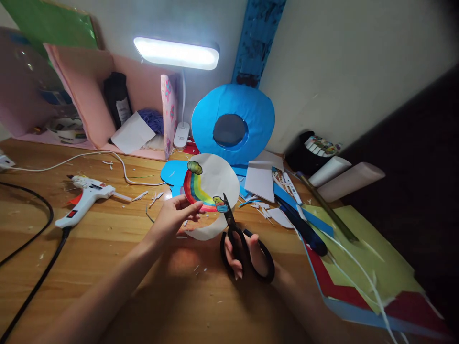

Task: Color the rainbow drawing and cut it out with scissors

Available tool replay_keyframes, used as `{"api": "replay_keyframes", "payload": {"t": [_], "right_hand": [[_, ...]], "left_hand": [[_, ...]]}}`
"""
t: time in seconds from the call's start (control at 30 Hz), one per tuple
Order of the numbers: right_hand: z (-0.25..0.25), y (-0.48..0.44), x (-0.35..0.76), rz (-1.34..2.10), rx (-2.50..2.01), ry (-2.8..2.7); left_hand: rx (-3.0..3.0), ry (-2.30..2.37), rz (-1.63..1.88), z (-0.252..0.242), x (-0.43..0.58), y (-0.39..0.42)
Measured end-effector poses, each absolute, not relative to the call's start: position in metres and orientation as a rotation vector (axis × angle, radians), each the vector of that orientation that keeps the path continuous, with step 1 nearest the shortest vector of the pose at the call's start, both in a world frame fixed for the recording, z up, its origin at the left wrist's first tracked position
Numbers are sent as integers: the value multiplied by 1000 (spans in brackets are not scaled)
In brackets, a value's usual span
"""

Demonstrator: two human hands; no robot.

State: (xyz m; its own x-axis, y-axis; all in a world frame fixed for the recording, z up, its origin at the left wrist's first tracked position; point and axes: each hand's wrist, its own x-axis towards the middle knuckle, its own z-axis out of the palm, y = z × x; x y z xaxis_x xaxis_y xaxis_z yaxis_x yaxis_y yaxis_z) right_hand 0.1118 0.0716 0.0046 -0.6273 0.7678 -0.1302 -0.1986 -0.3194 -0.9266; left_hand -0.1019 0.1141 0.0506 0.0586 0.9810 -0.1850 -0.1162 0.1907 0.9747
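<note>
A white paper piece [218, 177] with a painted rainbow [194, 187] and a small cloud at each end is pinched at its lower left edge by my left hand [180, 209]. Black-handled scissors [232, 224] are in my right hand [244, 255], with fingers and thumb through the loops. Their blades point up and meet the paper beside the lower right cloud [220, 204]. A curved strip of white paper [208, 230] hangs below the rainbow's edge. Whether the strip is still joined to the sheet, I cannot tell.
A white glue gun [85, 197] lies left, its black cord running forward. Behind the paper stands a blue ring [258, 114]. A lit lamp [177, 52] hangs above. Paper scraps, a dark-handled tool [301, 227], a rod [328, 208] and coloured sheets [358, 248] lie right.
</note>
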Motion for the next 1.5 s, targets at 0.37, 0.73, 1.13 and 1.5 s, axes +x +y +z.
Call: {"api": "replay_keyframes", "payload": {"t": [0.37, 0.73, 1.13, 1.5], "right_hand": [[-11, 69, 107, 1872, -788, -1255], [2, 69, 112, 1737, -929, -1419], [-6, 69, 113, 1967, -819, -1384], [-13, 69, 120, 2015, -831, -1376]], "left_hand": [[945, 1196, 912, 41, -99, 110], [893, 1132, 1032, 46, -100, 111], [1015, 1157, 1221, 49, -101, 117], [1031, 1119, 1176, 55, -106, 121]]}}
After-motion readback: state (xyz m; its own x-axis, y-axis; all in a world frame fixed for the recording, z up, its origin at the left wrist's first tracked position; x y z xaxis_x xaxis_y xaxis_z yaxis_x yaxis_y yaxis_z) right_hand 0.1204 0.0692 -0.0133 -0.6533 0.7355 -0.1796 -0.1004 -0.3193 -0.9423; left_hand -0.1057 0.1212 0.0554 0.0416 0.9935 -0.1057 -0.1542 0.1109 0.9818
